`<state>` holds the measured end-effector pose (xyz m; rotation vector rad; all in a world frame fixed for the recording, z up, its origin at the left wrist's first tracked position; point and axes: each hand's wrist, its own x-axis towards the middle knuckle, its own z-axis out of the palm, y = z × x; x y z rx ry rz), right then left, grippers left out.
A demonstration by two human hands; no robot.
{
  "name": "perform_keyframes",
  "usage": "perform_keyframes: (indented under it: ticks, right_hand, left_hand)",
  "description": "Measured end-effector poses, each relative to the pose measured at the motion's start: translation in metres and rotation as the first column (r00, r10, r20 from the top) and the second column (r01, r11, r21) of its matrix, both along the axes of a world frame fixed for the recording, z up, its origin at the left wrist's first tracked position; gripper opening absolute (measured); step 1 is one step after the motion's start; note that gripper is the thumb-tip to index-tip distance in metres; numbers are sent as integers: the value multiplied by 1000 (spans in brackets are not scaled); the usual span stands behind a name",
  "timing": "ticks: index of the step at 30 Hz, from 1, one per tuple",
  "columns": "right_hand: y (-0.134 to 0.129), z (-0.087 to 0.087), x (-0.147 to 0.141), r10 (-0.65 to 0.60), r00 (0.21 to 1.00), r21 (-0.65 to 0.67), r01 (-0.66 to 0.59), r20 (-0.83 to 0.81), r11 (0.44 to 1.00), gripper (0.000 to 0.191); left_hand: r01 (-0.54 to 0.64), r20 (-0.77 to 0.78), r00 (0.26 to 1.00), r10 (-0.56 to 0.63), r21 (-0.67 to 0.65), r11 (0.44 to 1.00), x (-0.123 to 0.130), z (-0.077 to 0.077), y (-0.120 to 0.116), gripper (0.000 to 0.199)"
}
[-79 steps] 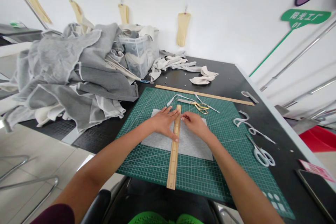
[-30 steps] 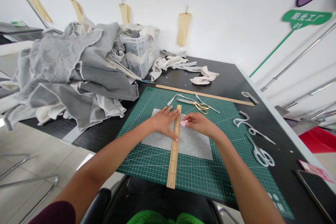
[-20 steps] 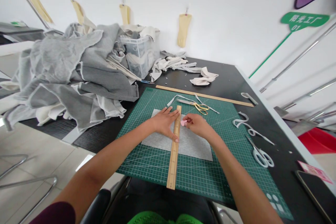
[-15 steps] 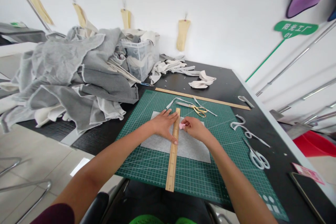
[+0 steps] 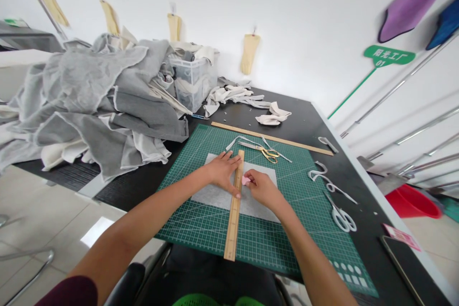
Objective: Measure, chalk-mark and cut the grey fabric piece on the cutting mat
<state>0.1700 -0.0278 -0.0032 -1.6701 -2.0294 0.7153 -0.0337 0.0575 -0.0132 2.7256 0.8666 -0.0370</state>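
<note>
My left hand (image 5: 223,172) lies flat with its fingers spread, pressing a wooden ruler (image 5: 232,229) onto a piece of grey fabric (image 5: 258,208). Between the fingertips of my right hand (image 5: 263,188) is a small pink piece of tailor's chalk (image 5: 245,180), held against the fabric at the ruler's right edge. Any line drawn there is too faint to make out. Under the fabric lies a green cutting mat (image 5: 193,220) with a grid. Gold-handled scissors (image 5: 268,154) rest on the mat beyond my hands, beside a thin fabric strip (image 5: 233,142).
White-handled scissors (image 5: 343,220) and a curled strip (image 5: 332,186) lie at right, with a phone (image 5: 412,267) nearer me. A long wooden ruler (image 5: 272,137) crosses the mat's far edge. Grey cloth (image 5: 79,76) is heaped at left beside a clear plastic bin (image 5: 193,81).
My right hand has slid the chalk slightly toward me along the ruler's edge. My left hand keeps its place on the ruler. The view has turned a little to the right.
</note>
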Motion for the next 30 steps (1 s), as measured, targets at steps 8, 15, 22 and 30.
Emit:
perform_keyframes:
  ticks: [8, 15, 22, 30]
  right_hand:
    - [-17, 9, 0, 67, 997, -68, -70, -46, 995, 16]
    - [-41, 17, 1, 149, 980, -180, -172, -130, 969, 11]
    - [-57, 33, 6, 286, 921, -289, -358, -264, 888, 17]
    - [-43, 18, 11, 100, 970, -198, -144, -220, 970, 18]
  left_hand:
    - [-1, -22, 1000, 1, 0, 1000, 1, 0, 1, 137]
    - [-12, -39, 999, 12, -9, 1000, 1, 3, 0, 134]
    - [-10, -47, 999, 9, -17, 1000, 1, 1, 1, 134]
    - [-8, -47, 999, 7, -10, 1000, 2, 0, 1, 132]
